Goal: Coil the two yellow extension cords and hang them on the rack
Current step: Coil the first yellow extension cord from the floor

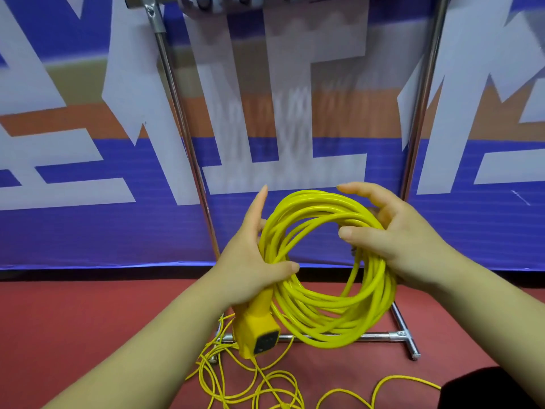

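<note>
Holding the coiled yellow extension cord (320, 318) upright between both hands, the person stands facing the chrome tubular rack (422, 98). The two-sided hold makes sense to me: so many springy loops would likely slump apart if only one side were pinched. The left hand (253, 261) takes the coil's left side just above the chunky yellow socket block (256, 329), which hangs down below the palm. Its thumb wraps across the front of the strands while the forefinger points straight up along the outside of the loops; the rest of that hand is hidden behind the bundle. The right hand (405, 234) cups the opposite side, thumb laid on the front of the strands and fingers (354, 189) curved over the top and round the back. It is a light hold, I'd judge, more steadying and squaring the loops than clamping them. Both forearms rise from below with the wrists turned inward, so the ring faces the person, in the air before the rack's lower half and well above the red floor (88, 320). A second thin yellow cord (250, 377) lies in loose tangles on that floor by the rack's base bar. The first cord looks wound and ready to hang, though the rack's top is too blurred to show where; the second is not yet coiled.
</note>
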The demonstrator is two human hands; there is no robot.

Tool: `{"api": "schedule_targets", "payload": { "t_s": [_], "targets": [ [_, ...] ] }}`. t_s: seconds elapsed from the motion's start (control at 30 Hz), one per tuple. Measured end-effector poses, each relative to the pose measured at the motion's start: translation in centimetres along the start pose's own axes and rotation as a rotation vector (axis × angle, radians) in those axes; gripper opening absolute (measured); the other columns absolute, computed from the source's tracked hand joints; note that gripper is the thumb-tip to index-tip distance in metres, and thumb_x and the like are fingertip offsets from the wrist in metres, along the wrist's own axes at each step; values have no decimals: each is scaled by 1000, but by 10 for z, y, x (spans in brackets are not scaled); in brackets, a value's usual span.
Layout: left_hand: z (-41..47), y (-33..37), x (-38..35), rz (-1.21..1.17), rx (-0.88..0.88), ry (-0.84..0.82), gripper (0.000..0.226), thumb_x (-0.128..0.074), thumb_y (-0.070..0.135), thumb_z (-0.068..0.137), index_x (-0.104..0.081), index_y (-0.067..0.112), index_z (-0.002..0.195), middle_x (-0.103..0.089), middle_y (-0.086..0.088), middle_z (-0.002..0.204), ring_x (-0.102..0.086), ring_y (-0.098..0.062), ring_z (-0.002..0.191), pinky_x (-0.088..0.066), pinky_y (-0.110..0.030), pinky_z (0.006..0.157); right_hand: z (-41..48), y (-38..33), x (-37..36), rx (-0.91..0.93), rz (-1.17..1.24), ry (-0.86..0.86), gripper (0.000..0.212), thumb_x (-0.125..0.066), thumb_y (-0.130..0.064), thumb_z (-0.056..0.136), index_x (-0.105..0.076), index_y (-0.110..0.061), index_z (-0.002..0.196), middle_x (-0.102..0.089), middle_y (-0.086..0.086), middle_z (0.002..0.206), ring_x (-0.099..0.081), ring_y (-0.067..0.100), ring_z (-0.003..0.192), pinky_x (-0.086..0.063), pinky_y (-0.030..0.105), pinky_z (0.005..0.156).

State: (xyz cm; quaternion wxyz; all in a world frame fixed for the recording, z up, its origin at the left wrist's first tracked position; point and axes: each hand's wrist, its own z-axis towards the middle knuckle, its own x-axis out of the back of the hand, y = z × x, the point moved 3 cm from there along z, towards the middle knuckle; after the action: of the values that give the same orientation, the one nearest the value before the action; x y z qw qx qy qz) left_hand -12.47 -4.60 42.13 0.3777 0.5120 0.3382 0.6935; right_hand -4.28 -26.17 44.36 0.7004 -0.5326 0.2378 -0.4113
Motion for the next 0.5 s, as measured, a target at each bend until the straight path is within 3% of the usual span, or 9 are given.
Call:
{"api": "schedule_targets", "payload": {
  "t_s": [0.1, 0.23, 0.33, 0.4, 0.47, 0.5],
  "targets": [
    [1, 11, 6, -28, -28, -26, 120, -81, -3, 75, -11, 54, 154, -68, -8, 108, -73, -29, 90, -58, -52, 83, -1, 1, 4, 5, 0, -16, 63, -76, -18, 72, -59, -33, 130, -71, -6, 82, -63, 8, 69, -54, 24, 68],
    [-1, 30, 14, -73, -41, -62, 117, -76, -11, 78, -14, 52, 154, -62, -20, 94, -61, -46, 79, -55, -52, 71, 1, 4, 10, 23, -54, -58, 62, -75, -9, 78, -56, -25, 135, -71, -7, 89, -64, 7, 78, -51, 22, 73],
    [-4, 34, 17, -57, -78, -86, 113, -73, -10, 81, -17, 61, 150, -55, -21, 86, -51, -34, 68, -52, -50, 65, 4, 7, 10, 35, -125, -128, 60, -73, -3, 84, -54, -25, 136, -66, -3, 84, -57, 9, 74, -50, 23, 71],
    [-8, 35, 15, -48, -103, -141, 108, -68, -10, 86, -17, 63, 148, -59, -8, 82, -47, -26, 68, -48, -44, 64, 4, 4, 9, 39, -158, -170, 61, -72, -8, 85, -51, -28, 139, -66, -5, 88, -57, 9, 76, -49, 22, 73],
    [-12, 36, 14, -67, -113, -182, 100, -61, -13, 90, -20, 55, 150, -66, 17, 92, -52, -12, 70, -47, -28, 68, 2, 0, 8, 65, -187, -204, 65, -72, -15, 86, -46, -32, 143, -70, -13, 109, -64, 7, 93, -48, 19, 84],
    [-13, 36, 14, -78, -109, -194, 95, -58, -16, 90, -23, 48, 151, -67, 21, 102, -55, -2, 72, -47, -20, 72, 2, -1, 9, 83, -203, -211, 66, -72, -18, 87, -44, -35, 145, -69, -12, 121, -65, 10, 105, -49, 19, 89]
  ]
}}
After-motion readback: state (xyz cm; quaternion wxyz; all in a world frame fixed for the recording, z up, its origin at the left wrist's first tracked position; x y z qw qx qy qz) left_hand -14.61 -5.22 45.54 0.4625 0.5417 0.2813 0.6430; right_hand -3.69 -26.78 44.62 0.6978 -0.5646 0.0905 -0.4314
